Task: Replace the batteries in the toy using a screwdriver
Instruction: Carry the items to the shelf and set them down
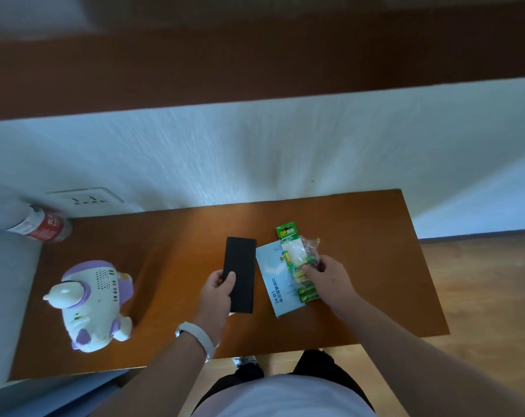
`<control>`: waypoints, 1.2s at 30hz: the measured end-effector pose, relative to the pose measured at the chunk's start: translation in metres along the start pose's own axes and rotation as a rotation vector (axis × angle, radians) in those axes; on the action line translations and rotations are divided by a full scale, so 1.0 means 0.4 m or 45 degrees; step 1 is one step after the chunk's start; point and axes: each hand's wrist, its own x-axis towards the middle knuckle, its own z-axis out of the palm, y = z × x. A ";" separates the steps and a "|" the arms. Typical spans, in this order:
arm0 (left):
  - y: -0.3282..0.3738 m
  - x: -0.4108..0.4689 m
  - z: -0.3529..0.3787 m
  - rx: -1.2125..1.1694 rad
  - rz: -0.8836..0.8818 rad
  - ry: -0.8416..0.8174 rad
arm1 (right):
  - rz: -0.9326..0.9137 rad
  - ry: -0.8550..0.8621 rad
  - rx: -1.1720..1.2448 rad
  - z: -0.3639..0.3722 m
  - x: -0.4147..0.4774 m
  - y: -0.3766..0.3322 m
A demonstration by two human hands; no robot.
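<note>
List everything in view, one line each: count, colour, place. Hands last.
white and purple plastic toy: one, white and purple, left side of table, untouched.
flat black rectangular case: one, black, mid-table.
light blue printed card sleeve: one, light blue, right of the case.
green battery packs: count unclear, green and yellow, on the sleeve.
red and white labelled bottle: one, far left corner.
white wall socket: one, white, behind the bottle.
brown wooden table: one, brown, against the wall.
white wristband: one, left wrist.
left hand: grips the case.
right hand: grips the battery packs.
</note>
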 end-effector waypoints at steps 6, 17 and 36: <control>-0.005 -0.008 0.040 0.030 -0.008 -0.015 | 0.055 0.062 -0.014 -0.066 0.008 0.029; 0.003 -0.022 0.101 -0.028 -0.035 -0.053 | 0.021 0.267 -0.315 -0.082 0.047 0.041; 0.075 -0.088 0.148 -0.050 0.051 -0.085 | -0.104 0.106 -0.271 -0.200 -0.003 -0.003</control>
